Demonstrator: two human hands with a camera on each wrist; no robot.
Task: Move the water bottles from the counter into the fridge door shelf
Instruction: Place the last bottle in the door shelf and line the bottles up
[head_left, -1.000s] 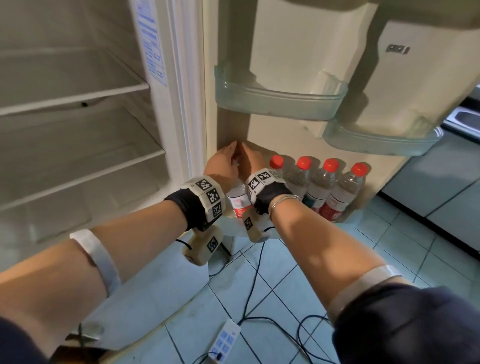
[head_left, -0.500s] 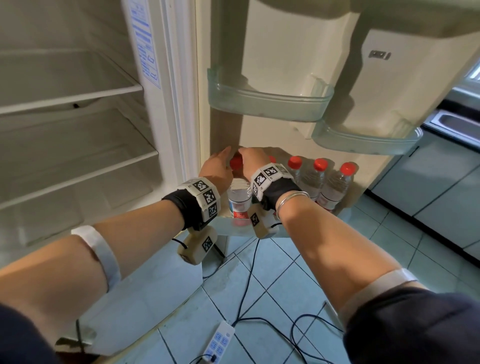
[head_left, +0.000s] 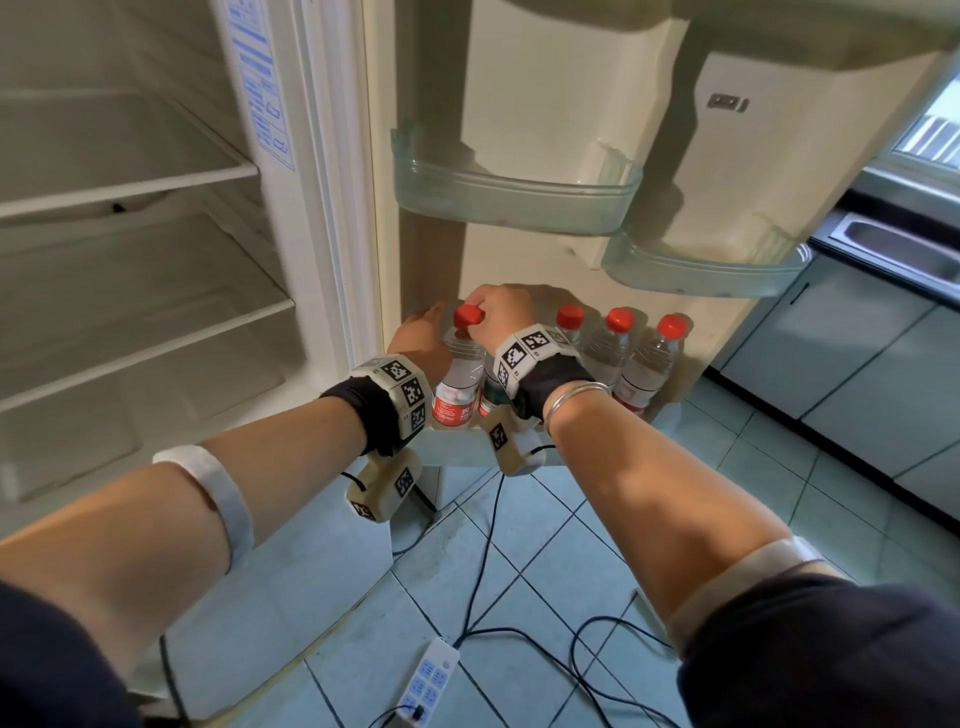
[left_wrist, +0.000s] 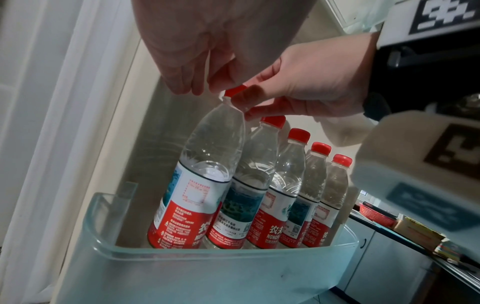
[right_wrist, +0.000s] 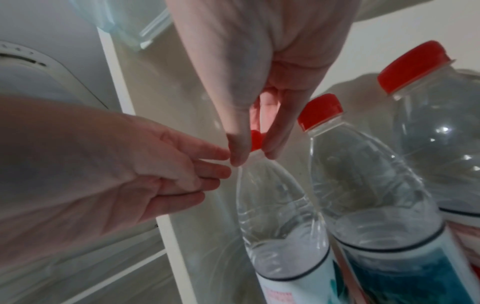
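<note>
Fingers (right_wrist: 240, 144) of my right hand (head_left: 501, 317) are pinched round the red cap (left_wrist: 235, 90) of the newest water bottle (left_wrist: 197, 181), thumb on one side and fingertips on the other, so that hand has a firm hold at the very top. Just to the left of that pinch, my left hand (head_left: 423, 340) hangs loose with its fingers (right_wrist: 207, 164) nearly straight, their tips close to the bottle's neck; whether they touch it I cannot tell, and they grip nothing.

Below my pinch the bottle leans a little, its base already down inside the fridge door shelf (left_wrist: 182, 261) at the hinge end. To the right of my fingers stand the other four bottles (left_wrist: 293, 185) in a row, caps up, the nearest one pressed against the bottle I hold.

As I judge it, I am in the placing step: the bottle is in the shelf but not yet settled. What comes next, I think, is to bring it upright against its neighbour, feel its base sit flat, then let the cap go and draw both hands back. Any bottles left on the bench are out of sight from here, so I cannot say how many remain.
</note>
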